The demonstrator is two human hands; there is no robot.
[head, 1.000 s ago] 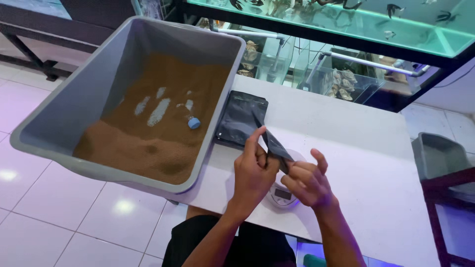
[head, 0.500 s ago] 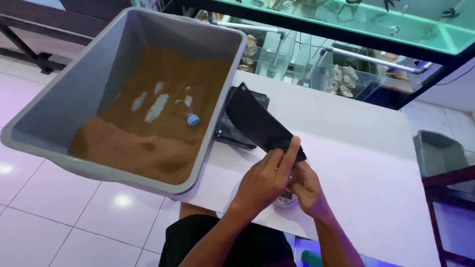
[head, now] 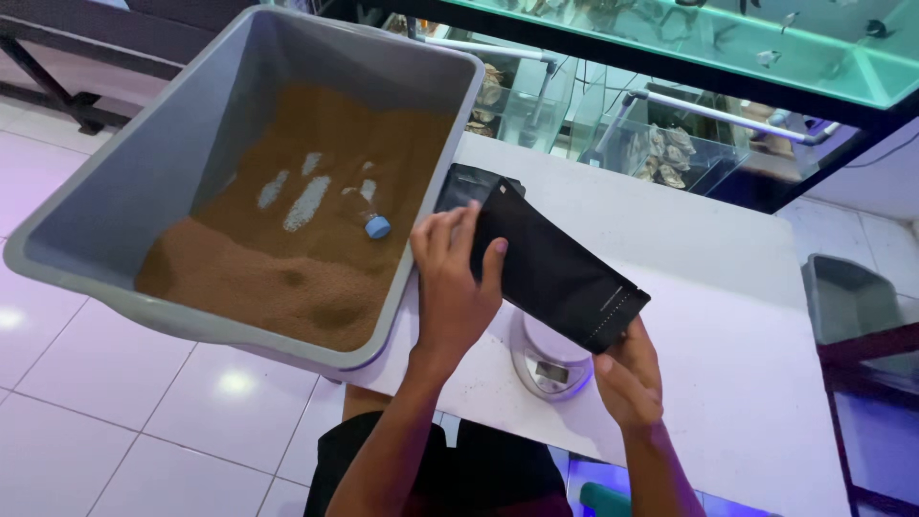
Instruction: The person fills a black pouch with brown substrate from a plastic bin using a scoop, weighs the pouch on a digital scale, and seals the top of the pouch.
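Head view: both hands grasp the black pouch (head: 555, 273) above the scale (head: 548, 362), left hand (head: 450, 282) at its upper end, right hand (head: 627, 378) at its lower end.

The black pouch (head: 560, 278) is covering the upper part of the round scale (head: 550, 369), whose small display is showing too blurred to read. A small bottle with a blue cap (head: 373, 222) is lying half sunk in the brown granules (head: 287, 278), and the frame's right edge is cutting off the bench (head: 728, 316).
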